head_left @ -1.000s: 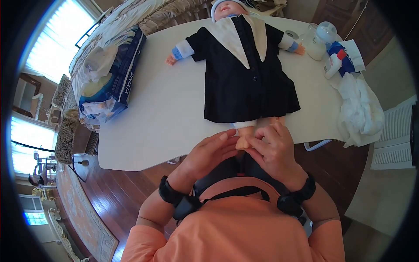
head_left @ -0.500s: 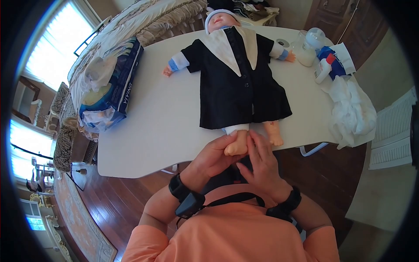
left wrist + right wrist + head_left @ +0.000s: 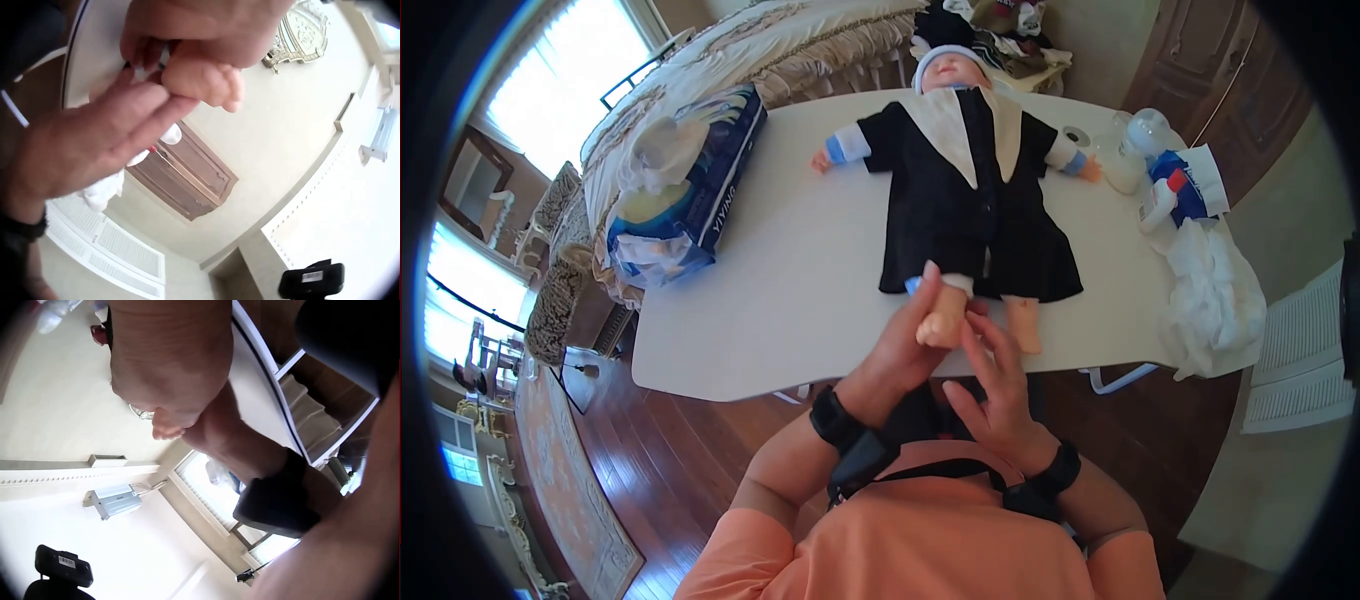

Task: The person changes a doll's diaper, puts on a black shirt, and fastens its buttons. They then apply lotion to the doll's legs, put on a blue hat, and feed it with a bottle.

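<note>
A baby doll in a black gown (image 3: 935, 225) with a pointed white collar (image 3: 945, 140) lies on its back on the white table (image 3: 780, 250). My left hand (image 3: 895, 345) holds the doll's left-side foot (image 3: 940, 328) at the table's front edge, thumb along the ankle and fingers underneath. Beside that ankle, my right hand (image 3: 1000, 390) touches it with extended fingers. The left wrist view has the foot's toes (image 3: 228, 87) sticking out between both hands. The doll's other foot (image 3: 1024, 325) lies bare near the edge.
A blue diaper pack (image 3: 700, 190) stands at the table's left. To the right are a baby bottle (image 3: 1125, 165), a small white bottle with a red cap (image 3: 1160, 203), a blue packet (image 3: 1190, 185) and crumpled white material (image 3: 1212, 300).
My left hand has moved round the foot and holds it, tilting its sole and toes toward me. My right hand has loosened its pinch, fingers extended beside the ankle. The head view has shifted.
</note>
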Tool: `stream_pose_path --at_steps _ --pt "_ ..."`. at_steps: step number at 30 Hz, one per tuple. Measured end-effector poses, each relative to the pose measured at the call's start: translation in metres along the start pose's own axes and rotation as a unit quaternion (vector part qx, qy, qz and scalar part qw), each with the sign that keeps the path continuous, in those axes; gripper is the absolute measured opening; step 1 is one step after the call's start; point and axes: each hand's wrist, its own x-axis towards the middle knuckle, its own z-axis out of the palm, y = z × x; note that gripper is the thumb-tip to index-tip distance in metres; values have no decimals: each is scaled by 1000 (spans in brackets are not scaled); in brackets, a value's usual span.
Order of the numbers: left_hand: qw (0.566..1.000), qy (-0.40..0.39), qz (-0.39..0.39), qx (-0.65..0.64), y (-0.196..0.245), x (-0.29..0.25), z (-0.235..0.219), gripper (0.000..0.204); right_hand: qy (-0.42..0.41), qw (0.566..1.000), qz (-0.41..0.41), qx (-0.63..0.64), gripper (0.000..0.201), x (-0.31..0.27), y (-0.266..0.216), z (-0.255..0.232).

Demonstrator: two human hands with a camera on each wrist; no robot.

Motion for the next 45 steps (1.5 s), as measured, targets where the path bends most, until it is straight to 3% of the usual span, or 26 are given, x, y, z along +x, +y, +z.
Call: stream_pose_path --at_steps 4,6,8,9,11,12,13,14,15,16,18,19,21,22,24,28,31,32,34,36,38,41,42,44,45 --pt "998 39 12 51 1 0 13 59 11 998 19 59 58 1 -2 7" --pt "996 61 15 68 0 -1 14 56 -1 996 82 44 60 10 -3 7" --pt "993 76 -23 85 4 -2 8 57 -25 992 99 68 62 11 -4 6" --pt "993 77 -23 85 7 -1 2 57 -50 988 114 93 63 12 -4 7" --pt "996 -47 -75 6 11 0 -8 60 -47 989 90 104 63 10 -1 10" --pt "996 -44 -75 3 8 -1 -5 60 -45 990 68 116 63 8 0 11" --pt "998 8 -56 14 5 -2 4 61 -47 989 70 118 63 7 0 11" --pt "997 57 -36 27 4 -2 9 62 -35 971 129 196 58 8 2 10" --pt "997 56 -36 27 5 -1 8 62 -21 944 187 272 53 9 2 9" --pt "995 39 -22 89 5 -1 3 61 -20 944 187 271 53 9 1 10" --pt "988 20 -8 150 7 -1 -5 61 43 825 350 442 43 10 -2 13" --pt "977 24 -20 210 11 -1 -9 58 44 825 350 441 43 11 2 11" --pt "962 28 -34 270 15 0 -12 56 -74 680 463 564 42 15 15 8" --pt "956 30 -51 288 16 0 -13 53 -72 680 463 564 42 19 19 6" --pt "949 30 -69 307 17 1 -9 51 -79 601 454 653 37 28 26 4" --pt "971 80 -29 224 20 4 0 50 -77 601 435 666 31 33 24 5" --pt "987 108 -15 120 16 19 1 53 -161 500 467 711 31 27 27 10" --pt "990 129 -9 50 13 25 4 54 -160 505 462 711 31 27 25 10" --pt "988 140 -11 58 12 23 12 53 -163 511 457 709 34 30 22 7" --pt "972 164 -32 166 8 24 -13 50 -152 541 453 692 36 34 17 11" --pt "974 141 -34 172 11 21 -23 47 -57 566 499 654 41 33 19 19" --pt "966 140 -28 214 19 12 -3 45 -87 564 423 704 46 26 31 22" --pt "969 161 15 187 17 15 -1 45 -87 565 422 704 46 25 32 20" --pt "969 184 58 157 12 17 3 44 -99 613 418 663 50 23 30 16" --pt "968 195 56 147 11 18 4 46 -100 610 422 663 50 22 26 17"
